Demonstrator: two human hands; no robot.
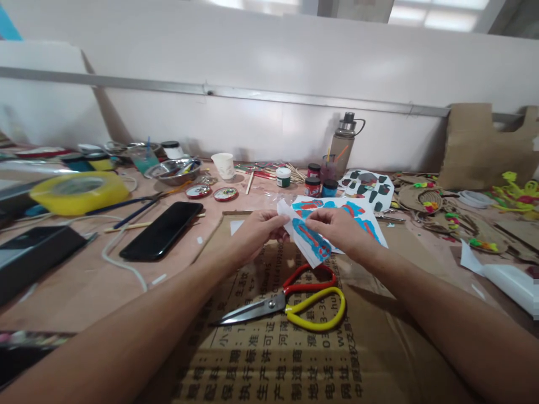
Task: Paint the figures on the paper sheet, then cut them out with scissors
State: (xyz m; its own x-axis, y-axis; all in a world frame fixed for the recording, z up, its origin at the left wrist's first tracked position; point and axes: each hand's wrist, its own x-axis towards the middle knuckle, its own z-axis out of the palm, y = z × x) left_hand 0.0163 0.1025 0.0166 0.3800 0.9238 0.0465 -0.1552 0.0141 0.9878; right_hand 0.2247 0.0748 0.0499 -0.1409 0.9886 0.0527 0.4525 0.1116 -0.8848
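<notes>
A strip of white paper painted blue and orange-red (310,242) is held up between my two hands. My left hand (266,229) pinches its upper left edge, with thumb and fingers pressed together. On the strip's right side, my right hand (330,225) grips the painted part between thumb and fingers. Behind it lies a larger painted sheet (370,221) in the same colours, partly hidden by my right hand. Below my hands, scissors (275,304) with one red and one yellow handle rest on the printed cardboard (320,365), blades pointing left.
On the left lie a black phone (163,231), a yellow tape roll (80,192) and pliers (135,210). Paint jars (312,187), a paper cup (224,166) and a bottle (343,143) stand at the back. Cardboard pieces with colourful bits (429,205) and a white roll (514,286) are on the right.
</notes>
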